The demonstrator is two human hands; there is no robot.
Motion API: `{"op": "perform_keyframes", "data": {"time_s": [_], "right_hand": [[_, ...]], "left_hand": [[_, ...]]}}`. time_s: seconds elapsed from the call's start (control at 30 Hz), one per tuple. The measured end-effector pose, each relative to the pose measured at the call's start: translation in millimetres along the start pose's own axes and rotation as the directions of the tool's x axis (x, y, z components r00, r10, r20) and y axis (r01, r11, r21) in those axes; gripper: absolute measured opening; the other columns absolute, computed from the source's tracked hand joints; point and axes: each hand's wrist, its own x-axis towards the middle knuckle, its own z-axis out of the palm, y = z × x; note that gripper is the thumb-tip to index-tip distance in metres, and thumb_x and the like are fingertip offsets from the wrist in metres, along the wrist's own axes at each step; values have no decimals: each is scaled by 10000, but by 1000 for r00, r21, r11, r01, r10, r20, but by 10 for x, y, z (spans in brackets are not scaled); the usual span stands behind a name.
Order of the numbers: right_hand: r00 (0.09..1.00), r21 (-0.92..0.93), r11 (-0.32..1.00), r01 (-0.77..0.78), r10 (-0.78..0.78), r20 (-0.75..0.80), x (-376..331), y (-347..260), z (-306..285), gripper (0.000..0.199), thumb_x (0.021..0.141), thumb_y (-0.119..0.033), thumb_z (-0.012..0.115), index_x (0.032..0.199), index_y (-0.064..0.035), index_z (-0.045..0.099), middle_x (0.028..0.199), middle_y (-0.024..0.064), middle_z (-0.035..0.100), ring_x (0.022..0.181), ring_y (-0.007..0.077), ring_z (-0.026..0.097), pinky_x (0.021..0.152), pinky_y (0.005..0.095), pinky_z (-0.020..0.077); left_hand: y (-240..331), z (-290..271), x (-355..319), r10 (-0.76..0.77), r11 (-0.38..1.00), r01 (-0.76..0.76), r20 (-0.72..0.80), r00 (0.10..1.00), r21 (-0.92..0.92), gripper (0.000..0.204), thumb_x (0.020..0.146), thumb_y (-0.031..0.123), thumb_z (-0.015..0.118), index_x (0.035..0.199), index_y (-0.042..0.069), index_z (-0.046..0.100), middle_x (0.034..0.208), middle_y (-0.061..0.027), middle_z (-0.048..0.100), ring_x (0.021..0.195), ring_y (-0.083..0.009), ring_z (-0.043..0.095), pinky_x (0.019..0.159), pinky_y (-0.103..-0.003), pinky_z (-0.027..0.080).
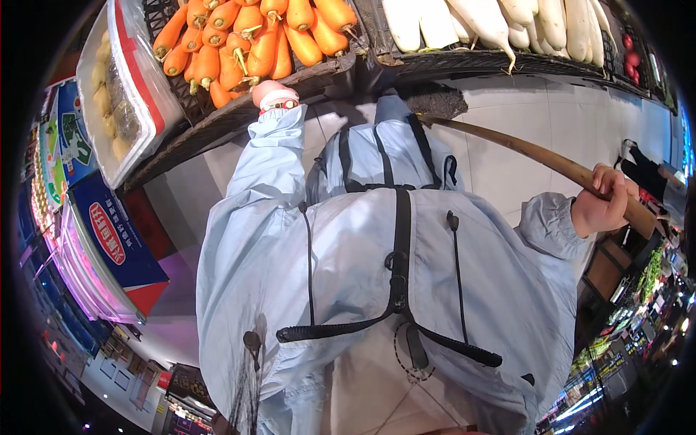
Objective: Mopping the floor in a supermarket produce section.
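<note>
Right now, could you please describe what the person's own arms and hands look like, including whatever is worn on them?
Both arms are covered by loose, pale blue jacket sleeves with gathered cuffs. The left hand is bare, with an orange-and-white band at the wrist just above the cuff. The right hand is bare too, with no glove, ring or band visible.

Bright, even store lighting, heavy fisheye warp.
Overhead light, soft shadows on the pale floor (507, 138); black vignette at the corners, straight edges bow near the rim, centre sharp, far aisle lights at the lower right smeared.
</note>
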Motion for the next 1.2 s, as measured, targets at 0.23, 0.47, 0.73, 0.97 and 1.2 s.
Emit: {"op": "perform_keyframes", "data": {"time_s": [0.23, 0.47, 0.73, 0.97, 1.2], "right_hand": [[957, -138, 986, 89, -124, -262, -16, 92, 112, 133, 654, 34, 460, 556, -40, 408, 453, 60, 355, 413, 132, 335, 432, 262, 321], [999, -59, 998, 12, -15, -48, 47, 63, -159, 152, 676, -18, 445, 540, -51, 385, 442, 54, 351, 385, 141, 336, 448, 275, 308], [999, -84, 996, 41, -38, 31, 106, 78, -122, 140, 687, -28, 440, 563, -51, 381, 440, 52, 344, 393, 136, 317, 451, 273, 297], [993, -125, 989, 79, -89, -80, -78, 27, -245, 139, 668, -24, 443, 550, -56, 377, 444, 57, 352, 410, 150, 339, 470, 299, 319], [970, -53, 990, -131, 139, 198, 116, -69, -834, 170, 701, -85, 425, 548, -73, 351, 481, 25, 330, 490, 155, 346, 591, 329, 307]], "left_hand": [[300, -10, -575, 3, 1000, 0, -405, 914, 7, 271, 677, 284, 542, 858, 97, 619, 895, -100, 591, 868, -217, 563, 745, -286, 437], [297, 113, -483, 46, 996, -66, -309, 950, -54, 269, 723, 302, 503, 879, 115, 618, 943, -77, 587, 893, -195, 557, 744, -284, 431], [258, -150, -1254, 0, 1000, -4, -441, 898, -8, 360, 604, 331, 636, 863, 83, 618, 896, -101, 595, 851, -209, 570, 743, -272, 442], [363, -145, -1436, 36, 999, -28, -456, 889, 24, 265, 678, 302, 539, 825, 97, 621, 854, -77, 601, 827, -199, 578, 697, -269, 448], [215, -15, -1195, 74, 996, -85, -616, 785, 11, 300, 610, 250, 596, 821, 38, 615, 864, -119, 601, 837, -212, 577, 716, -264, 448]]}}
